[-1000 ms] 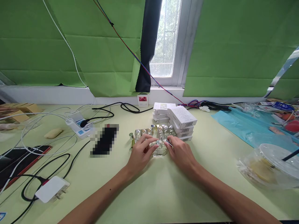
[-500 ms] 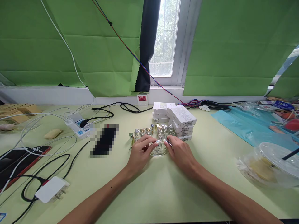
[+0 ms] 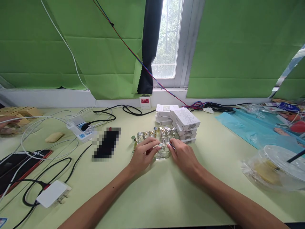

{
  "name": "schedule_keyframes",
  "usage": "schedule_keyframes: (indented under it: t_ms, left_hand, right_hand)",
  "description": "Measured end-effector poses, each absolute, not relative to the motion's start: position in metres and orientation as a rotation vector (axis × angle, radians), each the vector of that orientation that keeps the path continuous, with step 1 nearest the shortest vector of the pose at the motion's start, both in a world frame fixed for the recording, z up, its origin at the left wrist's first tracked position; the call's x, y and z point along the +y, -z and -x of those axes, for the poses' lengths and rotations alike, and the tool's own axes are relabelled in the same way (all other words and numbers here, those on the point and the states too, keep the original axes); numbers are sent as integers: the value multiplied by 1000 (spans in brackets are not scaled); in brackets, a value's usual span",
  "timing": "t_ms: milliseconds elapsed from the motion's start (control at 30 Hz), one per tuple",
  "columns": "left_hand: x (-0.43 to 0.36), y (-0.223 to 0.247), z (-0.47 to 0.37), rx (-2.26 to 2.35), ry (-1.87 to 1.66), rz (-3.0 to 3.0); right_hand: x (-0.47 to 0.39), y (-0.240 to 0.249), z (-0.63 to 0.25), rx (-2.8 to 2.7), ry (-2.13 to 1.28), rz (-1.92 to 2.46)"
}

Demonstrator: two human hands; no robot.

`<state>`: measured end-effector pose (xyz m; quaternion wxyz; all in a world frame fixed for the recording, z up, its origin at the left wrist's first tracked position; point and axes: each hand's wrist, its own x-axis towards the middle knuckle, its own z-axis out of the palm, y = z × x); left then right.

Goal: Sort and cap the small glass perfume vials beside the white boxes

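Co-worker's hand point(image 3: 8, 121) shifted, far left; glass bottle point(image 3: 162, 154) clear, rounded.

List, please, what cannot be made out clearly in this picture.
All in the head view:
Slim metallic piece: partly hidden by the right hand.
Glass bottle: markings too small.
Top white box: writing too small.
Pixelated black object: mosaic hides details.
Black straw: cut off by right edge.

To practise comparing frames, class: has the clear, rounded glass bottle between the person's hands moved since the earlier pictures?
No: the clear, rounded glass bottle shows no visible shift in any direction, judged against the stack of white, rectangular cardboard boxes.
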<state>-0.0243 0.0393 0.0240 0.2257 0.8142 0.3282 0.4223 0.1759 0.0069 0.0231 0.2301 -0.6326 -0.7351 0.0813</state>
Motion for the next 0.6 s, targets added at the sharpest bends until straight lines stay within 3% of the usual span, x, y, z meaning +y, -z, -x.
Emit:
schedule_keyframes:
  t_ms: [600]
  left_hand:
    - [40, -24, 23, 827, -1293, -2369]
  right_hand:
    - [7, -25, -174, -2024, -234, 1751]
